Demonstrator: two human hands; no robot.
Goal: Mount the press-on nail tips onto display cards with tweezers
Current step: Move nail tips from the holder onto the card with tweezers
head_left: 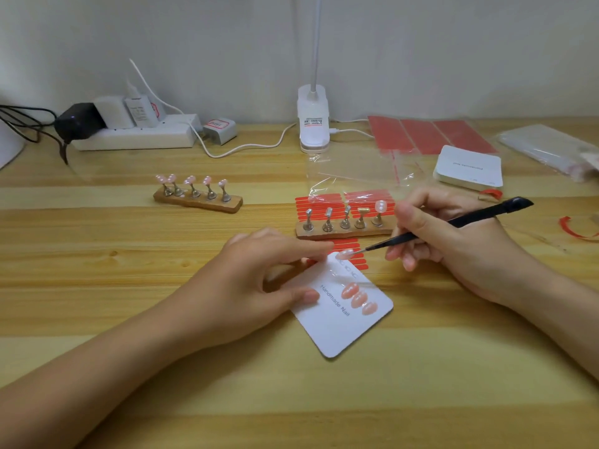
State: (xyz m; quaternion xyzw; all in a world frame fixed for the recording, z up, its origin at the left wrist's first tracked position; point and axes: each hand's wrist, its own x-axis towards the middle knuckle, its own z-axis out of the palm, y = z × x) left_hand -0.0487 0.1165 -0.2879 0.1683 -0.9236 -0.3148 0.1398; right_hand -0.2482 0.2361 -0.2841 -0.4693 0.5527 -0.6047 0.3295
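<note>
A white display card (337, 325) printed "Handmade Nail" lies tilted on the wooden table, with three pink nail tips (359, 299) stuck in a row on it. My left hand (259, 280) rests on the card's left edge, index finger stretched toward its top corner. My right hand (453, 241) grips black tweezers (453, 223), whose tip pinches a pale pink nail tip (345, 254) just above the card's upper end. Behind the card a wooden stand (343, 231) carries several metal holders; one nail tip (380, 206) stays on its rightmost holder.
A second wooden stand (197, 199) with several pink tips sits at centre left. Red adhesive strip sheets (348, 202), clear bags (356, 171), a stack of white cards (468, 166), red sheets (428, 134), a clip lamp (313, 124) and a power strip (136, 134) fill the back.
</note>
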